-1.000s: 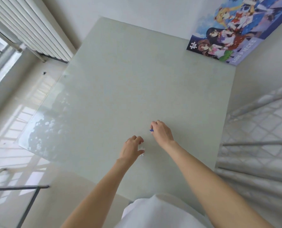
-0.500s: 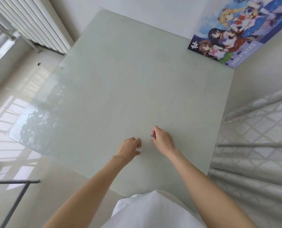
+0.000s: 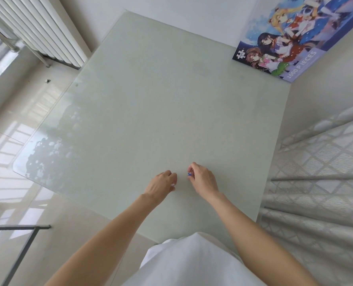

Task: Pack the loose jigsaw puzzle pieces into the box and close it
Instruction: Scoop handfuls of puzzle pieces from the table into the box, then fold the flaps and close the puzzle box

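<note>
The puzzle box (image 3: 291, 40) is sitting at the far right corner of the glass table (image 3: 150, 100), well apart from both hands — up and to the right of them, its long side running diagonally along the wall edge, lid face showing. The right hand (image 3: 202, 180) is lying nearer to it, so a carry to the box would likely be falling to that arm first. It is pinching a small blue puzzle piece (image 3: 189, 174) between curled fingertips, just above the table near its front edge. The left hand (image 3: 161, 184), just beside it, is curling round a pale piece (image 3: 173, 185) — only a sliver is showing at the fingertips. Whether the box is open cannot be told from here.
</note>
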A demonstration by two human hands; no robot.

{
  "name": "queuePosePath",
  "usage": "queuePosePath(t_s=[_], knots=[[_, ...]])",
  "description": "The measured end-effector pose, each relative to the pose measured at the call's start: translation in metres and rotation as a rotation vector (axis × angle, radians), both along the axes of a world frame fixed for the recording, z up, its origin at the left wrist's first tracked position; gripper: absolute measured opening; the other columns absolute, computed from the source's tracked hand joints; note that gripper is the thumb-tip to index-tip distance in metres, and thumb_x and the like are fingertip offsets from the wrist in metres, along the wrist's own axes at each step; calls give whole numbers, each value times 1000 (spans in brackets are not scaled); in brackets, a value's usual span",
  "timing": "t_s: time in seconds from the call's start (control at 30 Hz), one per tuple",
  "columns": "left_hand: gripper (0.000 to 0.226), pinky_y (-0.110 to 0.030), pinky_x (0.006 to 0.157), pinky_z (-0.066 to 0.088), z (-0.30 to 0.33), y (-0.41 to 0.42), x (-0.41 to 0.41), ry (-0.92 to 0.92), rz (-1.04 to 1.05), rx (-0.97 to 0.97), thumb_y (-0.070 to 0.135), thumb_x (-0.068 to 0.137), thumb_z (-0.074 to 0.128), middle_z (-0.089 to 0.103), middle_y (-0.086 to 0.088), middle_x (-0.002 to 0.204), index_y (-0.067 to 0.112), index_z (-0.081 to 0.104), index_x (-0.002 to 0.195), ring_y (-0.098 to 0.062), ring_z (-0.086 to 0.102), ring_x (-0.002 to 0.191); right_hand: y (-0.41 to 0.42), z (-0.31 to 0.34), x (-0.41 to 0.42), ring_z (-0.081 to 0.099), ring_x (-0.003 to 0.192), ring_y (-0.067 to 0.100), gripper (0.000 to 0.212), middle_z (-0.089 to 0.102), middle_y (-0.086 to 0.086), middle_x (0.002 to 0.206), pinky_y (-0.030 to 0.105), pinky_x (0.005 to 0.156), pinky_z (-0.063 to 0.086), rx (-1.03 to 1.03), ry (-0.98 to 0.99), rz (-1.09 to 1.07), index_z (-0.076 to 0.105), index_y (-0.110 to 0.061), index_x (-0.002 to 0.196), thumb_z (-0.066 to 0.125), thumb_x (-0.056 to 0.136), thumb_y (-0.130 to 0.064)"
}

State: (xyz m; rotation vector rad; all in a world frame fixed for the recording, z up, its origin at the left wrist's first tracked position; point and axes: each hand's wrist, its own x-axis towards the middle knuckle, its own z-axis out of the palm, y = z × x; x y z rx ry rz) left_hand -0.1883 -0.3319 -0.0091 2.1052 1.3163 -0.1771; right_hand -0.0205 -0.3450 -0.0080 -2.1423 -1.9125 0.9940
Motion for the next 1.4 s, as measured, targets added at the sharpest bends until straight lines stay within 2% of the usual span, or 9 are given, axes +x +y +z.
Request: queuePosePath(t_s=[0.17, 0.47, 0.6, 0.73, 0.83, 0.93, 1.1, 1.23, 1.4], knots=[[26, -30, 80, 40, -3, 2, -1, 1, -13, -26, 17, 91, 54, 59, -8, 107, 10, 52, 116, -26, 55, 99, -1, -2, 3, 59, 88, 27, 15, 63, 4, 99, 32, 70, 43, -15, 18, -4, 54, -11, 102, 56, 87, -11], [20, -29, 65, 39, -5, -5, -8, -13, -35, 120, 23, 87, 62, 54, -3, 106, 13, 57, 104, -21, 50, 100, -6, -7, 7, 60, 86, 28, 10, 62, 6, 97, 34, 70, 45, 7, 53, -17, 57, -10, 96, 57, 86, -9], [13, -28, 68, 40, 6, -3, -12, -38, 31, 27, 24, 88, 60, 62, 2, 94, 15, 56, 97, -20, 58, 89, -9, 2, 11, 59, 83, 28, 7, 62, 7, 91, 36, 72, 47, 2, 109, -31, 61, -8, 90, 57, 84, -7], [12, -29, 67, 50, 45, 23, -5, -304, 329, -178, 17, 83, 67, 63, 7, 82, 20, 55, 86, -14, 65, 68, -3, 33, 33, 61, 76, 23, 7, 64, 2, 86, 35, 71, 49, 33, 149, -34, 61, -15, 85, 58, 83, -9], [11, -32, 65, 56, 90, 66, 21, -482, 322, -207, 11, 83, 67, 64, 5, 83, 19, 59, 83, -14, 68, 67, 17, 73, 66, 61, 82, 23, 12, 65, -2, 91, 31, 67, 45, 92, 12, 107, 61, -20, 95, 55, 87, -14], [6, -24, 62, 55, 135, 116, 63, -582, 184, -73, 13, 88, 61, 64, 7, 82, 19, 63, 90, -9, 64, 66, 48, 121, 108, 62, 83, 22, 21, 66, -9, 97, 30, 66, 43, 181, -112, 183, 51, -22, 111, 52, 91, -18], [12, -17, 65, 46, 193, 215, 156, -640, -67, 305, 22, 92, 56, 65, 10, 88, 22, 66, 98, -7, 58, 71, 124, 208, 190, 55, 65, 9, 10, 62, -12, 79, 30, 61, 48, 525, -57, 21, 57, -23, 91, 63, 85, -16], [17, -20, 63, 41, 251, 294, 240, -612, -214, 716, 26, 90, 58, 65, 9, 87, 22, 64, 105, 1, 54, 71, 201, 266, 251, 63, 69, 15, 14, 69, -7, 86, 33, 63, 53, 771, -100, -30, 60, -17, 99, 63, 86, -15], [9, -29, 58, 49, 307, 376, 326, -746, -210, 1019, 23, 85, 62, 68, 4, 79, 16, 66, 88, -18, 61, 77, 287, 316, 315, 56, 64, 11, 5, 67, -4, 80, 30, 61, 50, 1039, -229, -177, 62, -15, 91, 59, 87, -15]])
